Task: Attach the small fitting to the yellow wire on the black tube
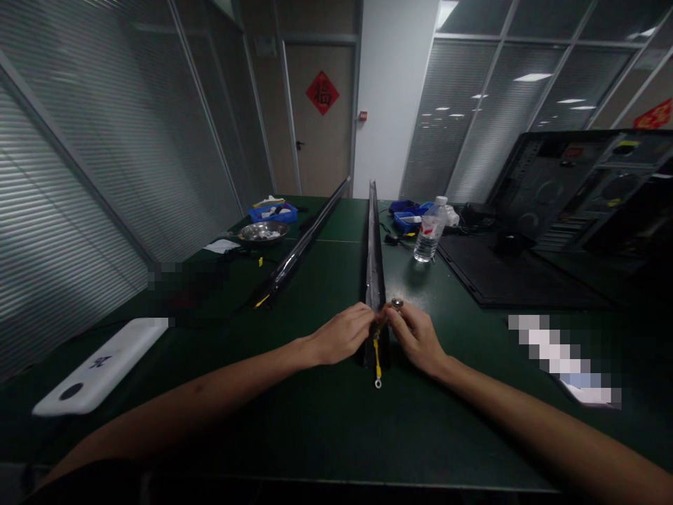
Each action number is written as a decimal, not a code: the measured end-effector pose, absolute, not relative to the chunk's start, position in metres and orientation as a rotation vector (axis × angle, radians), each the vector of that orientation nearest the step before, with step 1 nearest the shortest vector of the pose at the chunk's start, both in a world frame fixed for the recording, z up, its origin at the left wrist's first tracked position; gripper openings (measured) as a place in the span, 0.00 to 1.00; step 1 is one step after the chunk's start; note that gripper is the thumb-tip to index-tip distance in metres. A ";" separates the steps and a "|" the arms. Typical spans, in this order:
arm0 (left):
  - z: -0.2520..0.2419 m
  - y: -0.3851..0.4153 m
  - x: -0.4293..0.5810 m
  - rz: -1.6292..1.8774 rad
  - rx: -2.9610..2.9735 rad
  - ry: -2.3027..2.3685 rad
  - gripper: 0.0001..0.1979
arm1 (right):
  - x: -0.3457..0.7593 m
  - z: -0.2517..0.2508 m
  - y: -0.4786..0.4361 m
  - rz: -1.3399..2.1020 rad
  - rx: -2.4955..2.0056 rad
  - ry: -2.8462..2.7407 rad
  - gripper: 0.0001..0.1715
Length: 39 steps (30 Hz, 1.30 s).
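Observation:
A long, narrow dark channel [373,263] lies lengthwise on the green table, its near end between my hands. My left hand [341,337] is closed, with its fingertips pinched together at the left side of that end. From the right, my right hand [419,340] is closed on a small metal part with a round shiny end [397,304]. A brownish piece [379,325] shows between the fingertips, mostly hidden. Below it a yellow-sleeved wire [377,358] runs towards me and ends in a ring terminal [378,384].
A second long dark strip [302,245] lies to the left. Farther back are a metal bowl [263,231], a blue tray [272,212] and blue bins [407,221]. A water bottle [430,231] stands right, near a black panel [518,273]. A white device [102,368] lies front left.

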<state>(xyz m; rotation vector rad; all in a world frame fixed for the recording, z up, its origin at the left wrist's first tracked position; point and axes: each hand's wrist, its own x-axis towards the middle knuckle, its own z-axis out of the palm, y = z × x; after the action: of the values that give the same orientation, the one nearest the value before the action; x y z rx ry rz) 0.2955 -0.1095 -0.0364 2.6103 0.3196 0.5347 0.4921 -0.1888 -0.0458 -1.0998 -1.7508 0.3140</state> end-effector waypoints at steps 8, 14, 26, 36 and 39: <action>-0.034 -0.110 0.295 0.506 2.604 0.330 0.11 | 0.490 -0.046 -0.188 0.316 -1.120 -1.768 0.15; -0.035 -0.110 0.294 0.506 2.598 0.331 0.11 | 0.490 -0.048 -0.188 0.287 -1.129 -1.772 0.13; -0.035 -0.109 0.296 0.523 2.624 0.317 0.09 | 0.489 -0.041 -0.189 0.344 -1.075 -1.810 0.13; -0.038 -0.109 0.295 0.537 2.622 0.325 0.09 | 0.493 -0.045 -0.185 0.392 -1.010 -1.830 0.15; -0.038 -0.109 0.296 0.534 2.620 0.330 0.09 | 0.493 -0.045 -0.186 0.383 -1.016 -1.827 0.15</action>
<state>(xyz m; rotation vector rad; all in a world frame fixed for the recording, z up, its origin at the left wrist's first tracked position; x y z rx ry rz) 0.2957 -0.1090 -0.0375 2.6199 0.3298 0.5338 0.4928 -0.1862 -0.0449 -1.0159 -1.8270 0.3830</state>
